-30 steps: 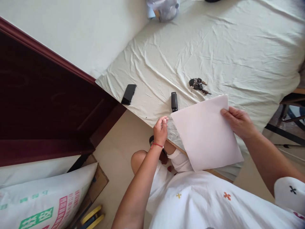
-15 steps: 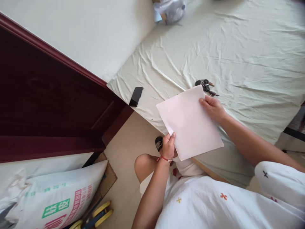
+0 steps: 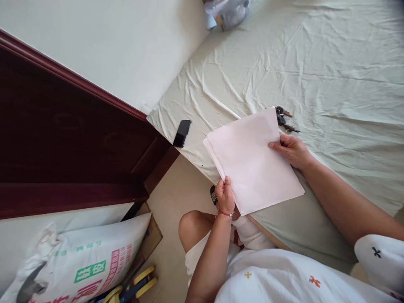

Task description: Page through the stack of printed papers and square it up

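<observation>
A few white sheets of paper (image 3: 255, 160), slightly fanned along the left side, are held up in front of me above the bed's edge. My left hand (image 3: 225, 194) pinches their lower left edge, thumb on top and fingers hidden beneath. At the upper right edge, my right hand (image 3: 293, 150) grips the paper, its thumb lying on the top sheet. Just behind the far right corner lies a bunch of keys (image 3: 283, 118), partly covered by the paper.
The bed (image 3: 341, 109) has a wrinkled pale green sheet. A black phone (image 3: 182, 133) lies near its corner. At the far wall sits a clear plastic bag (image 3: 232, 14). A dark red wooden panel (image 3: 69, 122), a printed white sack (image 3: 104, 252) and yellow wheels (image 3: 144, 281) are at left.
The sheets have spread a little, so a second edge shows at the left. My right hand has slid slightly down the right edge. The view has shifted slightly.
</observation>
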### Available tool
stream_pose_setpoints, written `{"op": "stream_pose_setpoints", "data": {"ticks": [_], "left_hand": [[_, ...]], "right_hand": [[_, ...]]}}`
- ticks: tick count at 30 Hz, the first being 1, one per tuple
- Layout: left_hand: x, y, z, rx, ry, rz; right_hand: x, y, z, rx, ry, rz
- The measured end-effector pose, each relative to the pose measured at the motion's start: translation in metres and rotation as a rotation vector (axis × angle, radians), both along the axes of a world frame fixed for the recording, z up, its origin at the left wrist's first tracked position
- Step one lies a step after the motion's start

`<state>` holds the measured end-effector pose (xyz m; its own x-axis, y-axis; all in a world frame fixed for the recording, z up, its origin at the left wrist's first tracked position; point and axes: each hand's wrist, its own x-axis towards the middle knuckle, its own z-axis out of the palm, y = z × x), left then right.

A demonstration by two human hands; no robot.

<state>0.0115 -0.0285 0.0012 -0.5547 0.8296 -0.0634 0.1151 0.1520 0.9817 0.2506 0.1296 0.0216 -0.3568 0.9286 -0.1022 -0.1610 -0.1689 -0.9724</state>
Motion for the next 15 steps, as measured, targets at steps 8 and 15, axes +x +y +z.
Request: {"op": "stream_pose_setpoints", "data": {"ticks": [8, 15], "left_hand": [[0.0, 0.0, 0.008, -0.07, -0.02, -0.006], [0.0, 0.0, 0.008, -0.045, 0.015, -0.016]], "right_hand": [[-0.002, 0.003, 0.0, 0.136, -0.227, -0.262], [0.003, 0.009, 0.006, -0.02, 0.048, -0.45]]}}
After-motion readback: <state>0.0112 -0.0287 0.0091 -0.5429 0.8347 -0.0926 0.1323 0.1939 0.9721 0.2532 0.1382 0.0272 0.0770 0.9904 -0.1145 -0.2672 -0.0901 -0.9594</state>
